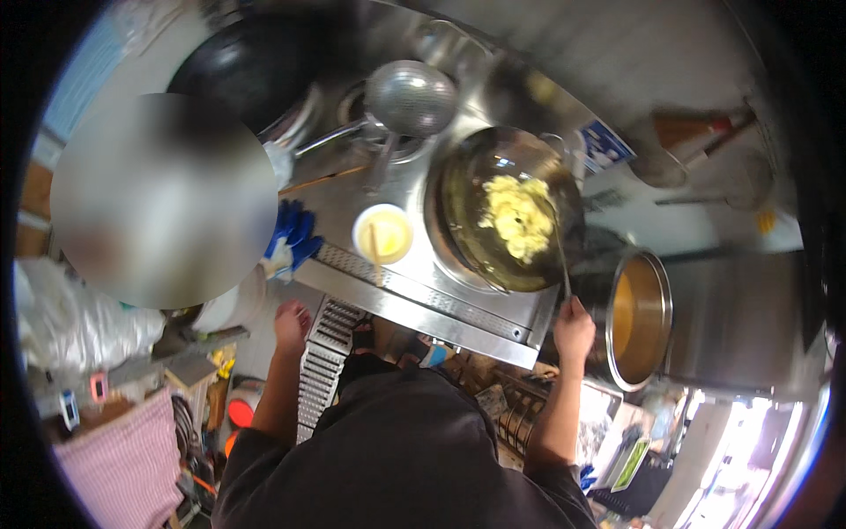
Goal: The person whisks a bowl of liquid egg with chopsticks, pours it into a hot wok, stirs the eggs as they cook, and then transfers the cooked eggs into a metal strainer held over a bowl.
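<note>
My right hand [574,332] grips the handle of a long metal cooking utensil [562,261], whose far end reaches into a wok [476,155]. Yellow, fluffy egg-like food [519,215] lies in the wok, with oil around it. My left hand [292,325] hangs in front of the stove's edge, holding nothing, its fingers loosely curled. Left of the wok, a white bowl [357,237] with yellow residue stands on the steel stove top, with what look like chopsticks [375,254] resting in it. The utensil's working end is hard to make out.
A metal strainer [411,98] rests over the back burner. Blue gloves [299,231] lie by the stove's left end. At the right stands a large steel pot [666,317] with orange-brown contents. A big dark wok [244,66] is at the back left. A blurred disc hides part of the left.
</note>
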